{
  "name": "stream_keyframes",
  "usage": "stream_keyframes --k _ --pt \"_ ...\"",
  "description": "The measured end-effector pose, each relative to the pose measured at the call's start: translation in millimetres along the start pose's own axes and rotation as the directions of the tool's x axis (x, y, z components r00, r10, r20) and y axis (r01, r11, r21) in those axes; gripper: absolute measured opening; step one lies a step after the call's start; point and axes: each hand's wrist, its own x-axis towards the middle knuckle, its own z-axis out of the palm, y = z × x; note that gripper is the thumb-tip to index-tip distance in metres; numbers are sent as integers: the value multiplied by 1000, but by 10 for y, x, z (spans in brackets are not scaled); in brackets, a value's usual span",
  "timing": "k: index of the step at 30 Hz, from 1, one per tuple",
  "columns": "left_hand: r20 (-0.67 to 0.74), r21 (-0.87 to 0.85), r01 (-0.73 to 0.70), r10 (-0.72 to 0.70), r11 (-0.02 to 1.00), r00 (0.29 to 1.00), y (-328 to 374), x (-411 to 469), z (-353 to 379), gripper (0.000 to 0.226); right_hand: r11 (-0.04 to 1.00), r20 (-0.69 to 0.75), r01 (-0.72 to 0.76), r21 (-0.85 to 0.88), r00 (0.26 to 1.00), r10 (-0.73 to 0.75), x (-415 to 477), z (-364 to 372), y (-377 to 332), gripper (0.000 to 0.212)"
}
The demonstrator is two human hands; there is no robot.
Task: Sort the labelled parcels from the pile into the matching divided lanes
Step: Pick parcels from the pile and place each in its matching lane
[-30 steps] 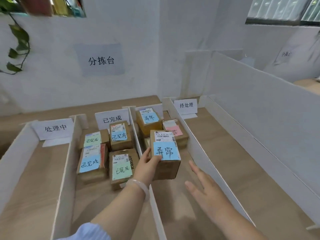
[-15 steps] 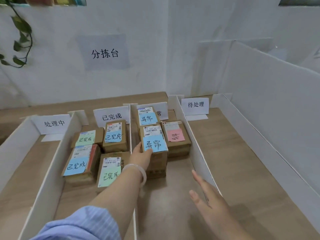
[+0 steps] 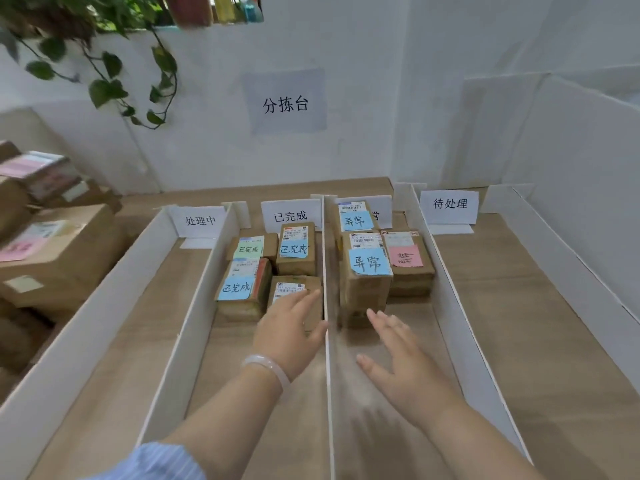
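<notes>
Both your hands are empty, fingers straight and spread: the left hand hovers over the 已完成 lane, the right hand over the 异常 lane. The blue-noted 异常 parcel stands just beyond your right fingertips and looks settled. For the next one, reach to the pile far off your left hand and read its note before lifting. Your left hand covers the note on the near parcel. The pink note ahead of your right hand is illegible, and the pile is cut off.

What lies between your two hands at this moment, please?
In the head view, the white divider stands between the left hand and the right hand.
</notes>
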Motion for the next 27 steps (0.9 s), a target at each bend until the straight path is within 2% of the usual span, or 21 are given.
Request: stream_keyframes --k 3,8,13,17,24,27 --pt "-123 84 -46 56 995 991 -339 -389 -274 54 991 32 47 -123 999 -44 -54 171 -433 70" --pt "-159 133 -5 27 991 987 -1176 -1115 -798 61 964 58 151 -217 988 -142 -222 656 -1273 76" --pt "-197 182 95 -58 979 979 -2046 -1961 -1449 64 935 78 295 -196 955 -285 -477 1496 -2309 76" --pt "-288 216 220 -153 951 945 -2826 -2678 -2007 65 882 138 416 -223 909 -394 -646 2297 -3129 80" --pt "-393 167 371 -283 913 875 -3734 -3651 -2612 60 800 208 570 -187 819 -535 -936 3177 -4248 78" --pt "-410 127 437 -354 890 840 -4047 -3916 -2752 65 780 233 605 -162 791 -565 -985 3427 -4617 77"
